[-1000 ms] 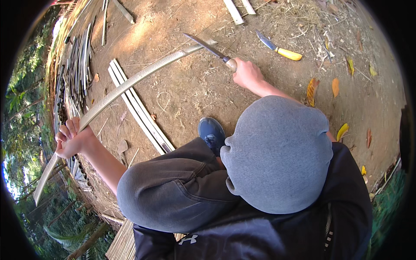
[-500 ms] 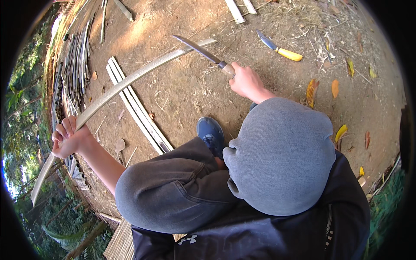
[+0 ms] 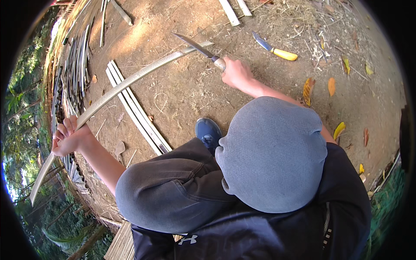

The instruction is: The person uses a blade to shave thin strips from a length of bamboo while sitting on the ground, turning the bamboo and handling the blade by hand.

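A long, pale strip of split bamboo [image 3: 125, 83] slants from the lower left up to the far middle. My left hand [image 3: 71, 136] is closed around it near its lower end, and a short length sticks out past the palm. In my right hand [image 3: 237, 74] is a knife [image 3: 203, 51] with a dark blade and a light brown handle, fingers wrapped round the grip. The blade crosses the far end of the strip and points up and left. Whether the edge touches the bamboo I cannot tell.
On the dirt lies a second knife [image 3: 284, 54] with a yellow handle, right of my right hand. White strips [image 3: 130, 97] lie beyond my left knee. More strips [image 3: 229, 13] are at the top, and a bundle of thin sticks [image 3: 78, 67] is far left. My shoe [image 3: 208, 131] stands mid-ground.
My right hand and the knife have shifted slightly left, the blade staying across the strip's far end. More of my right forearm shows. My left hand has hardly moved.
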Tool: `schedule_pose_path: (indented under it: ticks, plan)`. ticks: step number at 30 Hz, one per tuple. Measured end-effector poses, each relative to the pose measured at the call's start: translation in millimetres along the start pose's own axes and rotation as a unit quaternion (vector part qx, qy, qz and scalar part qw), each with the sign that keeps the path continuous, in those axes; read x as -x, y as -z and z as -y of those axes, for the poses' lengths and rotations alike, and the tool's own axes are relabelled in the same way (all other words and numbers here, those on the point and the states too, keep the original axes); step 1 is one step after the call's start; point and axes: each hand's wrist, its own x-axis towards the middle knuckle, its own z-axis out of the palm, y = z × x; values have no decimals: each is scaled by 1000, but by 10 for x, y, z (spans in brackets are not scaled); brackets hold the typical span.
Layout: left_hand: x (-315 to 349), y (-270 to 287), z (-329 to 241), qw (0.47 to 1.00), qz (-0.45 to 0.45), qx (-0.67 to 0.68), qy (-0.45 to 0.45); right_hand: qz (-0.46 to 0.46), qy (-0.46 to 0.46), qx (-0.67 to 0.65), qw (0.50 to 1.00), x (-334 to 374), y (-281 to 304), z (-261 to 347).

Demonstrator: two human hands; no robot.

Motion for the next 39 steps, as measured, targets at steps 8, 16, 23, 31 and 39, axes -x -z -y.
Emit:
schedule_pose_path:
  ticks: [8,16,23,31,39]
  plan:
    - [-52,117,82,1000,-8,12,13,-23,23,6,999,142,-48,-107]
    - [-28,74,90,999,-31,10,16,-26,0,24,999,66,-174,-184]
    - [-17,82,173,1000,-13,15,22,-14,10,5,1000,292,-94,-70]
    - [-48,107,152,1000,-24,14,11,-3,-6,24,1000,179,-53,-160]
    - [-38,113,32,1000,-15,25,5,-11,-1,13,1000,228,-72,-158]
